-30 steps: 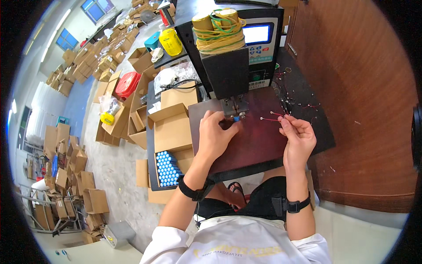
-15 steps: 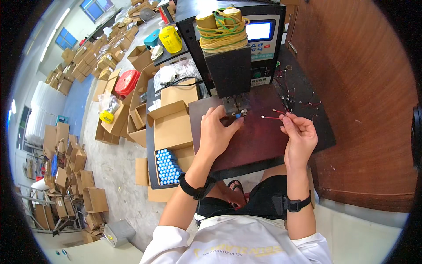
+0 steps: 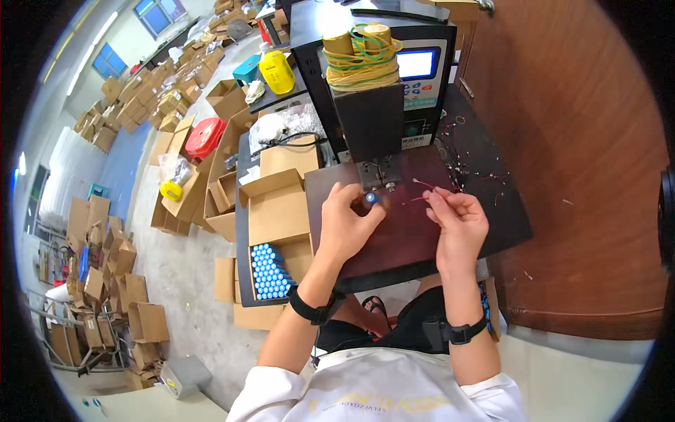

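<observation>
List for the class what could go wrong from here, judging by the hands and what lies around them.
The left hand holds a blue cell close to the machine, so that hand could get pinched. The right hand pinches thin red wires with their ends sticking out; these might bend or slip. Loose wires lie scattered nearby and could tangle with them.

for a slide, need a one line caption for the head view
Left hand holds a blue cell before the machine; right hand holds red wire.
</observation>
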The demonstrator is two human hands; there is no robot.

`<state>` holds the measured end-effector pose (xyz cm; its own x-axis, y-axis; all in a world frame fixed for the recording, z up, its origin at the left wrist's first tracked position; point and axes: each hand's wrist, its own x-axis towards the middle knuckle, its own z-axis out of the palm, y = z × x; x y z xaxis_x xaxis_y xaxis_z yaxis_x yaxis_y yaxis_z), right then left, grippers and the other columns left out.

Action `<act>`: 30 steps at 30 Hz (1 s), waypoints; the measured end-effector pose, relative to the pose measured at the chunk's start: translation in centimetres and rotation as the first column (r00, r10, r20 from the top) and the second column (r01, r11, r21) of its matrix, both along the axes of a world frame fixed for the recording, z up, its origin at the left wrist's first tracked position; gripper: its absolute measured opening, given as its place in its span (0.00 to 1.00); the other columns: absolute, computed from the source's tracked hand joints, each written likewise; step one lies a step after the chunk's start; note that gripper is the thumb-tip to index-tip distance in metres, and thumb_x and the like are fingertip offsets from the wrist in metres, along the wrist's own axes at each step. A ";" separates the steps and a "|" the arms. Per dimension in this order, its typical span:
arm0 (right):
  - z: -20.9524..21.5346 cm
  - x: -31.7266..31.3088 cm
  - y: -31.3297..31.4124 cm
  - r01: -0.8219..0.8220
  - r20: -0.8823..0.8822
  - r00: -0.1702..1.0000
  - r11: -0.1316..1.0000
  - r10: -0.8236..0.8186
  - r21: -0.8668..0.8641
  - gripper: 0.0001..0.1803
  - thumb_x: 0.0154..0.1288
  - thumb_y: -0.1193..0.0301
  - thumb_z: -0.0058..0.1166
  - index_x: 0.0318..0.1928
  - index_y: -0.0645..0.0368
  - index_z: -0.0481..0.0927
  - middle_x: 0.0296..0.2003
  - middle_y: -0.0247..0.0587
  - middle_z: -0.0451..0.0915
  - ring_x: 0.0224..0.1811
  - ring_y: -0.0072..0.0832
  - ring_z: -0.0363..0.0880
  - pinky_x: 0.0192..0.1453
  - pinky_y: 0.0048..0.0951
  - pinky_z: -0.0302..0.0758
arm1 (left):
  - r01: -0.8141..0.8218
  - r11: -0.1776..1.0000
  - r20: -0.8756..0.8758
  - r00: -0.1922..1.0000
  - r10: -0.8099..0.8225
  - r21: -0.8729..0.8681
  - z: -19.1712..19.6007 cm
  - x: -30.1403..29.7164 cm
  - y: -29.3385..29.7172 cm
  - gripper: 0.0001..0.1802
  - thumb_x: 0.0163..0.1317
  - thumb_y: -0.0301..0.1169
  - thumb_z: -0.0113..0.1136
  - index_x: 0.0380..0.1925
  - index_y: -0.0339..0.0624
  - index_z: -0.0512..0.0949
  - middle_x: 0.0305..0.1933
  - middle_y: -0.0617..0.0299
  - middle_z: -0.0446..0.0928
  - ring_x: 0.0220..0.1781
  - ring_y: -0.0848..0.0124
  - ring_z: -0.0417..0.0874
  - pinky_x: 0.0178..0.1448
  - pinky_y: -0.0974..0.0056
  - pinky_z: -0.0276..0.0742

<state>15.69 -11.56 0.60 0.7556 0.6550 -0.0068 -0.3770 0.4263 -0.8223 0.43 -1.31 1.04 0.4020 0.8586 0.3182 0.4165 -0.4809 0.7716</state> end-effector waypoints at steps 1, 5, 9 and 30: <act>0.2 -0.5 0.4 -0.009 -0.027 1.000 1.000 0.010 0.013 0.10 0.62 0.86 0.63 0.37 0.60 0.78 0.44 0.48 0.86 0.45 0.35 0.88 0.42 0.25 0.87 | 0.005 1.000 0.009 1.000 -0.005 0.012 -0.1 0.0 0.0 0.15 0.52 0.32 0.71 0.32 0.31 0.80 0.29 0.52 0.76 0.29 0.63 0.79 0.38 0.61 0.74; 0.3 -1.0 1.0 -0.001 -0.099 0.995 1.000 0.000 -0.010 0.10 0.62 0.87 0.63 0.36 0.59 0.77 0.43 0.48 0.86 0.45 0.35 0.88 0.41 0.25 0.87 | 0.001 0.998 0.066 0.998 0.004 -0.067 -0.4 0.0 0.3 0.14 0.52 0.31 0.70 0.33 0.30 0.81 0.29 0.52 0.75 0.29 0.65 0.77 0.38 0.62 0.74; -0.1 0.1 -0.1 0.055 0.035 0.998 0.993 -0.051 -0.101 0.10 0.62 0.87 0.63 0.37 0.60 0.77 0.43 0.48 0.85 0.45 0.35 0.88 0.41 0.25 0.87 | -0.072 0.986 0.281 0.953 0.112 -0.148 -1.6 0.0 0.9 0.14 0.54 0.30 0.71 0.38 0.34 0.85 0.27 0.54 0.78 0.29 0.66 0.79 0.38 0.64 0.77; -1.3 -1.5 2.7 0.054 0.062 0.997 0.997 -0.051 -0.048 0.09 0.63 0.86 0.63 0.36 0.63 0.76 0.45 0.51 0.84 0.45 0.36 0.88 0.43 0.26 0.88 | 0.110 0.986 0.048 0.992 -0.117 0.124 -1.1 0.8 1.0 0.08 0.54 0.33 0.69 0.27 0.40 0.84 0.29 0.58 0.80 0.37 0.57 0.77 0.43 0.55 0.70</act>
<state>14.14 -8.88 -0.70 0.7892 0.6141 0.0088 -0.3033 0.4022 -0.8638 1.22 -0.32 -0.11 0.4734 0.7622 0.4415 0.3124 -0.6139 0.7249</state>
